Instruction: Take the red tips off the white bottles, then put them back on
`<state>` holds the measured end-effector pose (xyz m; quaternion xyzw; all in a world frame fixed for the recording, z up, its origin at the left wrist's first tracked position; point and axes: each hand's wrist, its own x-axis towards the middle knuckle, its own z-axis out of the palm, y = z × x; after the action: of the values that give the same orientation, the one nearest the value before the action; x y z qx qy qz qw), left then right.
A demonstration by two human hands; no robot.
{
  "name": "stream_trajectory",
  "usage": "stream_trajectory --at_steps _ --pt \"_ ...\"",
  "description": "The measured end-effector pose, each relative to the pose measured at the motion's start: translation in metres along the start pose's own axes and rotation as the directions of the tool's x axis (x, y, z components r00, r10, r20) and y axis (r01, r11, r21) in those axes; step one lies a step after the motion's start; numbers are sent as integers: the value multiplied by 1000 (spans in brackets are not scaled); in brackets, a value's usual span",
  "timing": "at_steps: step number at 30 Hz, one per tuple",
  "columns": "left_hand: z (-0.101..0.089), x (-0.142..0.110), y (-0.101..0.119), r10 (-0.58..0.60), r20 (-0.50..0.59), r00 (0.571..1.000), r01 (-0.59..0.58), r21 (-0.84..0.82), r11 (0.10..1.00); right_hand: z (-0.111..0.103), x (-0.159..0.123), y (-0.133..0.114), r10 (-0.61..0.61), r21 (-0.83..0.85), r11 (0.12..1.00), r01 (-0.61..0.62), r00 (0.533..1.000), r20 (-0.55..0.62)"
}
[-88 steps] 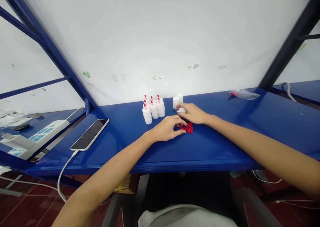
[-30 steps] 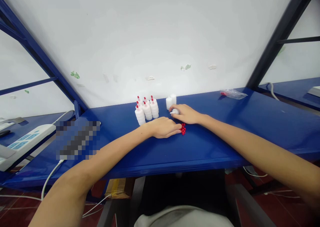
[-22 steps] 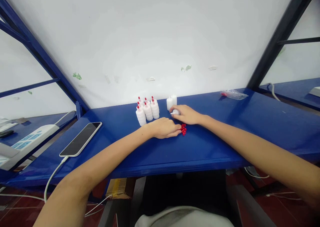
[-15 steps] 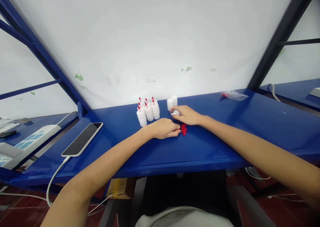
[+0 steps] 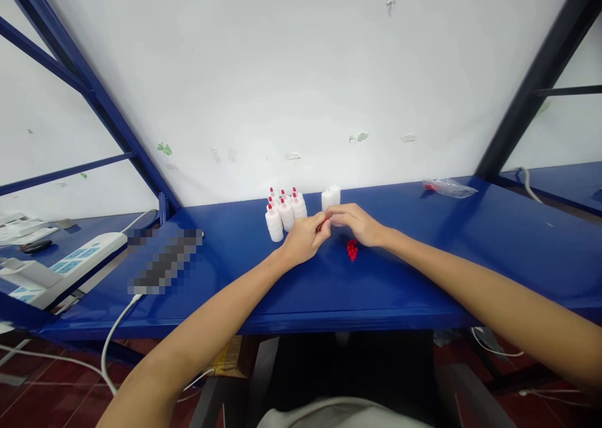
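My left hand [image 5: 302, 241] and my right hand [image 5: 357, 222] meet just above the blue table [image 5: 423, 271]. The left fingers pinch a small red cap [image 5: 322, 225]. The right hand is closed round a small white bottle, mostly hidden by its fingers. A little heap of red caps [image 5: 352, 250] lies on the table just below the right hand. Several white bottles with red caps [image 5: 283, 213] stand in a group to the left of my hands. Two white bottles without caps [image 5: 330, 197] stand behind the hands by the wall.
A blurred flat object [image 5: 162, 262] with a white cable lies at the table's left end. A power strip [image 5: 66, 266] sits on the lower surface to the left. A clear plastic bag [image 5: 450, 187] lies at the back right. Blue and black frame posts flank the table.
My left hand lifted off the pile of red caps with one cap in its fingers. My right hand rose from the table with the bottle, and the two hands came together.
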<state>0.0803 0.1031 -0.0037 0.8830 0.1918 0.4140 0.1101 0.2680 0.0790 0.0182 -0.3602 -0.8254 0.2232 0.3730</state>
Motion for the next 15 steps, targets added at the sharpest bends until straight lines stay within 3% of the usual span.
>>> stream_trajectory --at_steps 5,15 --pt "-4 0 -1 92 24 995 -93 52 994 3 -1 -3 0 -11 1000 0 1000 31" --pt "-9 -2 -5 117 108 987 -126 79 989 4 -1 -5 27 64 998 -30 999 47"
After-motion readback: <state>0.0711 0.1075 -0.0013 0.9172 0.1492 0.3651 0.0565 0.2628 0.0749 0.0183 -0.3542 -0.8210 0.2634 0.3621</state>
